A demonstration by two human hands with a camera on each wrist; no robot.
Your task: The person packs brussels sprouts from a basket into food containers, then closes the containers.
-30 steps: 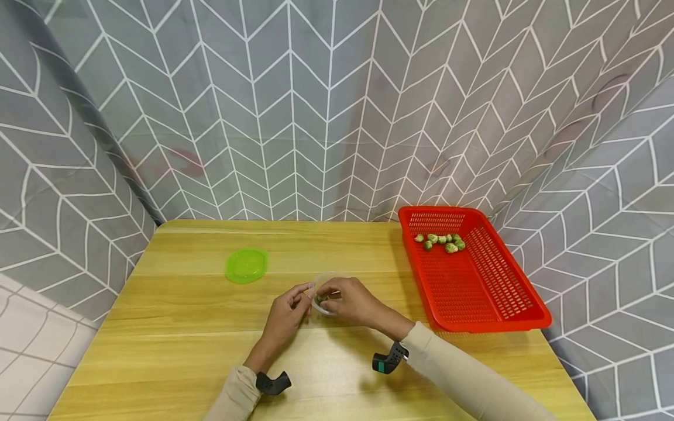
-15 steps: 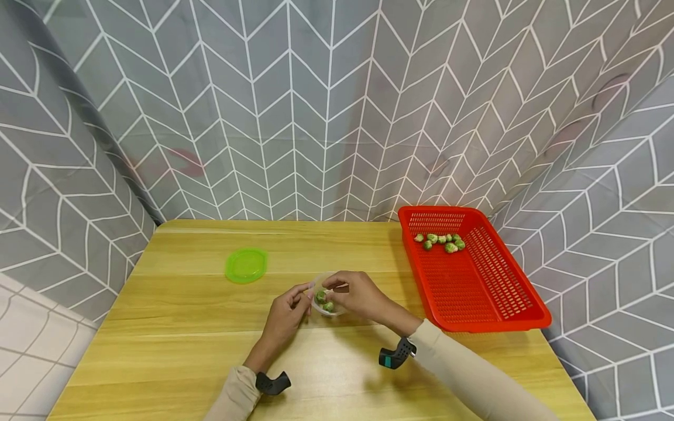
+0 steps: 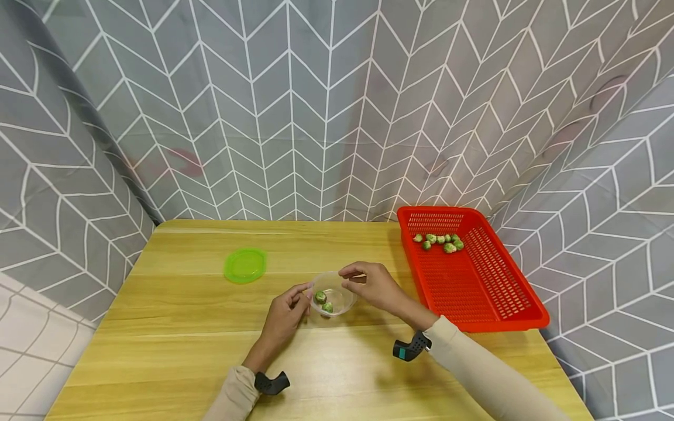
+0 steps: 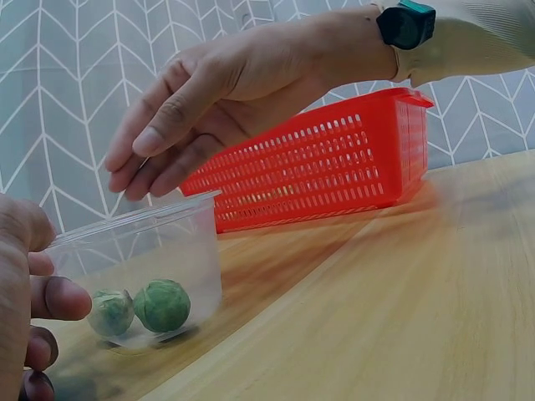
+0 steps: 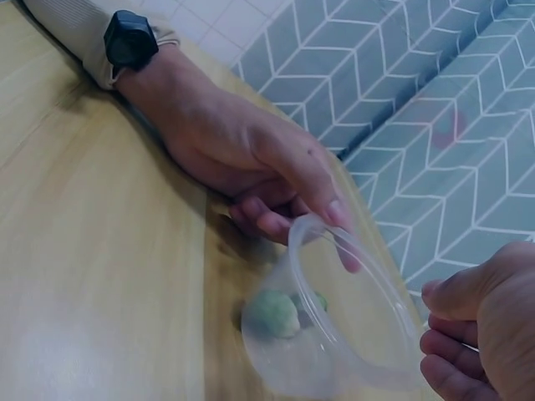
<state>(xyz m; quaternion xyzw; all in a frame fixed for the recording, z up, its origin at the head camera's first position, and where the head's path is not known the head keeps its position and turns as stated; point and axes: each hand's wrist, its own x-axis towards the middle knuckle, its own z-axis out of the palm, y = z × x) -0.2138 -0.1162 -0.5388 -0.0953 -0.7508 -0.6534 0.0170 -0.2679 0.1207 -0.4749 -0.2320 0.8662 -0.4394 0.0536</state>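
Viewing a clear tub (image 3: 342,299) on the table (image 3: 174,351), we see two green sprouts (image 3: 320,297) in its left half.
The left hand (image 3: 286,314) pinches the left rim; the right hand (image 3: 376,285) hangs apart by the far right rim, thumb parted from loosely bent fingers. A red basket (image 3: 468,286) stands right, a green lid (image 3: 246,266) far left.

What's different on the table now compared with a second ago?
The right hand has drawn out of the clear tub and moved right, toward the red basket; its fingers now hold nothing. Two green sprouts are now plainly visible inside the tub. The left hand still holds the tub's rim; the basket and green lid stayed put.
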